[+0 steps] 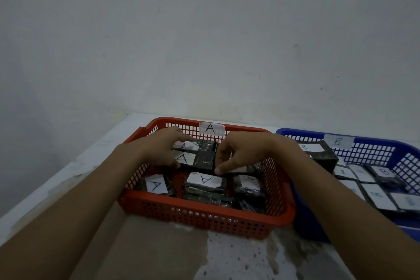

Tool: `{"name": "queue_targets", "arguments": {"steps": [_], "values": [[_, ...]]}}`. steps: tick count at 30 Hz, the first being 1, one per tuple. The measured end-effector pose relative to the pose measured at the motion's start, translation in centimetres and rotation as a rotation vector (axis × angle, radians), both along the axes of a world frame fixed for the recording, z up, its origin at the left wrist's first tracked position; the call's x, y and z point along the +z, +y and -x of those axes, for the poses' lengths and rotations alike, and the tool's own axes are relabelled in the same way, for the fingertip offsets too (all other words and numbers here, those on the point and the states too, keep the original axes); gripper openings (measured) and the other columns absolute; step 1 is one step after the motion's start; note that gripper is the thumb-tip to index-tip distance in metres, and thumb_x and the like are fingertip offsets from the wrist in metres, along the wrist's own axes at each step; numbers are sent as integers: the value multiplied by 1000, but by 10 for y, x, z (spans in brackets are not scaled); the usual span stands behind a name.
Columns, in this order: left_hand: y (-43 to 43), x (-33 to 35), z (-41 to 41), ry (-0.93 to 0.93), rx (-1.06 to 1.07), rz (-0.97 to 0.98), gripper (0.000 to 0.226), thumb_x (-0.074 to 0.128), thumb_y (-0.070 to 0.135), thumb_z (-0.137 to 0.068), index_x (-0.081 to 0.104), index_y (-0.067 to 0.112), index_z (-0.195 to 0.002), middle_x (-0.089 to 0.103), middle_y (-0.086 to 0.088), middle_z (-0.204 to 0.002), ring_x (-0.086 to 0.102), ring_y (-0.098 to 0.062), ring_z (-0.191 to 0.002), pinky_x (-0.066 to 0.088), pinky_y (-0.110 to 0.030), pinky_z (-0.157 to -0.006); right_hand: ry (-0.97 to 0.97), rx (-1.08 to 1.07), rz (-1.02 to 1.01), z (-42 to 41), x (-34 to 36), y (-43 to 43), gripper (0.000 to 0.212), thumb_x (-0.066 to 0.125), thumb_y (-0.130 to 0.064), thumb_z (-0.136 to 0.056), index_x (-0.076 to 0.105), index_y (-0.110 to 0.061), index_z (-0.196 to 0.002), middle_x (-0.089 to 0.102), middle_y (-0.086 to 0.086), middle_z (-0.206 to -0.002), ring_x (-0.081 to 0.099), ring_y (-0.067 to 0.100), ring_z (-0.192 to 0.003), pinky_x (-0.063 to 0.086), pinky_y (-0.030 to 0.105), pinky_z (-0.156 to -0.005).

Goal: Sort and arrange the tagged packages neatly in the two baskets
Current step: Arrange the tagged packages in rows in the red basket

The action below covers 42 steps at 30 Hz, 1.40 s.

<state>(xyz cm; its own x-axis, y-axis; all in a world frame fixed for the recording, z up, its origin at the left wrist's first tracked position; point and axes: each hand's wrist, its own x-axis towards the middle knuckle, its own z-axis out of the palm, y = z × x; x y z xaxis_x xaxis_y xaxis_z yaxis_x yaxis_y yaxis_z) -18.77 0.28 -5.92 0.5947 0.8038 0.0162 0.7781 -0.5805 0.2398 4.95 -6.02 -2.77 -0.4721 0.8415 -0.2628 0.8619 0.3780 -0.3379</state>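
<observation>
A red basket [204, 216] tagged "A" holds several black wrapped packages with white "A" tags. Both hands are inside it, over its far half. My left hand [159, 149] holds the left end of a black package [200, 159] with an "A" tag, thumb under its near edge and fingers over the package behind it. My right hand [241, 150] pinches the near edge of a package at the basket's right middle, which it mostly hides. A blue basket [368, 150] tagged "B" stands to the right with several "B" packages [377, 195].
Both baskets stand on a white, stained table [159, 257] against a plain wall. The table's left edge runs diagonally at the left. One black "B" package [320, 154] lies raised against the blue basket's left side.
</observation>
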Motion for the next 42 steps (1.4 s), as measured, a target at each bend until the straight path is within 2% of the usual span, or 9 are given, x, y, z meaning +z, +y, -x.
{"name": "queue_targets", "arguments": {"steps": [3, 8, 15, 20, 27, 31, 34, 38, 42], "values": [[-10, 12, 6, -9, -48, 64, 39, 79, 26, -81, 64, 29, -117, 61, 8, -112, 56, -4, -96, 47, -17, -76, -289, -13, 88, 6, 6, -4, 45, 74, -58, -79, 71, -23, -108, 72, -6, -104, 67, 19, -99, 55, 40, -89], [-38, 4, -6, 117, -178, 241, 32, 63, 45, -92, 64, 33, -122, 65, 9, -118, 59, -4, -100, 50, -23, -85, -572, -89, 171, 3, 1, -13, 74, 73, -67, -73, 53, -34, -137, 46, 2, -145, 58, 29, -120, 54, 38, -86], [-48, -6, -33, 170, -185, 245, 45, 57, 50, -94, 50, 32, -135, 54, 1, -133, 49, -11, -104, 39, -19, -72, -262, -71, 234, -10, 10, -29, 30, 69, -38, -87, 61, -37, -116, 53, -23, -97, 60, 10, -90, 54, 25, -72], [-51, -3, -30, 74, -189, 358, 40, 57, 51, -93, 51, 37, -130, 50, 19, -106, 52, -3, -95, 42, -19, -72, -244, -116, 1, -17, 27, -41, 28, 60, -38, -94, 60, -26, -120, 57, -10, -108, 59, 14, -100, 55, 32, -86], [-49, -2, -14, -78, -150, 413, 38, 62, 50, -91, 54, 41, -128, 64, 14, -108, 64, -5, -97, 52, -22, -80, -74, -171, -399, -17, 34, -49, 22, 51, -32, -99, 55, -22, -119, 63, 2, -114, 59, 21, -96, 53, 43, -83], [-38, 7, 12, 55, 66, 141, 25, 69, 41, -88, 60, 30, -108, 64, 6, -107, 61, -8, -93, 50, -21, -75, 130, -82, -320, -11, 24, -49, 26, 55, -24, -98, 57, -34, -121, 63, -8, -118, 59, 12, -101, 53, 35, -85], [-43, 12, 26, 293, 230, 109, 50, 65, 61, -83, 61, 24, -116, 65, 3, -113, 60, -12, -96, 50, -25, -76, 190, -15, -287, -4, 15, -48, 29, 59, -20, -95, 59, -42, -115, 60, -20, -111, 57, -2, -99, 46, 14, -81], [-57, 6, 21, 442, 270, 212, 87, 60, 78, -74, 46, 24, -142, 59, -3, -134, 58, -25, -118, 49, -39, -96, 223, 33, -246, 11, 5, -44, 30, 65, -21, -91, 62, -39, -115, 57, -11, -124, 55, 6, -110, 48, 27, -91], [-63, 7, 19, 315, 248, 289, 85, 70, 56, -82, 30, 31, -152, 46, -3, -151, 46, -28, -135, 41, -42, -108, 119, 43, -36, 16, -6, -43, 23, 75, -32, -85, 63, -36, -104, 50, -21, -118, 56, 6, -105, 50, 32, -92]]}}
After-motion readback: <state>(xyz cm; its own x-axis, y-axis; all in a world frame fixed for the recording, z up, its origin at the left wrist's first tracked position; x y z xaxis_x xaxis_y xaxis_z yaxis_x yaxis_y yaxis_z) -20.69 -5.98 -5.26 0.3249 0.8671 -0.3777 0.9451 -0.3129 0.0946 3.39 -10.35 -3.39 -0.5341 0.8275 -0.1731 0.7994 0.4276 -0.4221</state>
